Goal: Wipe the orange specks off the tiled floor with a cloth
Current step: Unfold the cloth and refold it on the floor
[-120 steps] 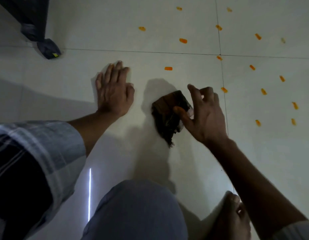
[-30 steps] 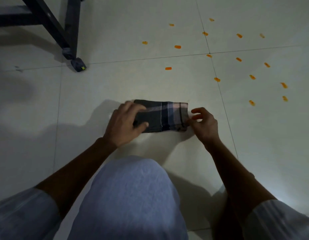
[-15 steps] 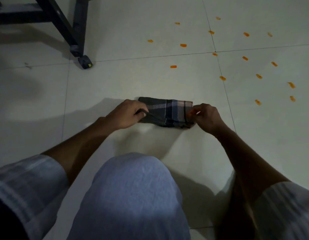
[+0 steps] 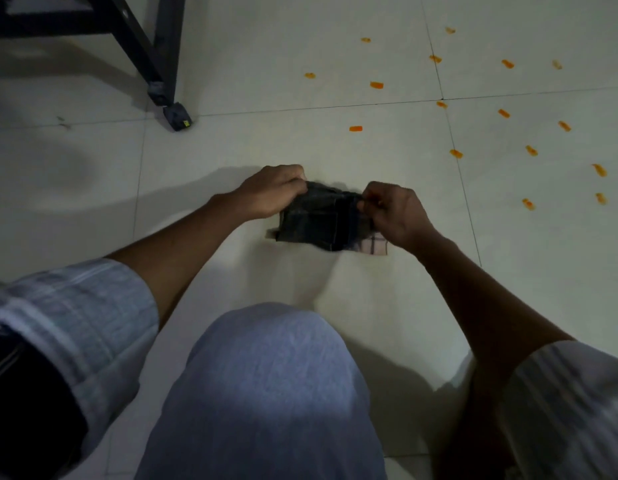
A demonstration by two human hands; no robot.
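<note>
Bent knee (image 4: 266,393) in light blue trousers nearest, plaid sleeves either side. Beyond it, folded dark plaid cloth (image 4: 321,226) on pale tiled floor (image 4: 231,150). Left hand (image 4: 271,192) pinches cloth's far left corner; right hand (image 4: 394,211) pinches far right corner. Orange specks (image 4: 456,153) scattered farther right, well apart from cloth. Black furniture leg (image 4: 162,64) far left.

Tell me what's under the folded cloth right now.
Pale floor tile shows around the plaid cloth, pinched by left hand and right hand. Whatever lies beneath is covered; visible orange specks lie farther off.
</note>
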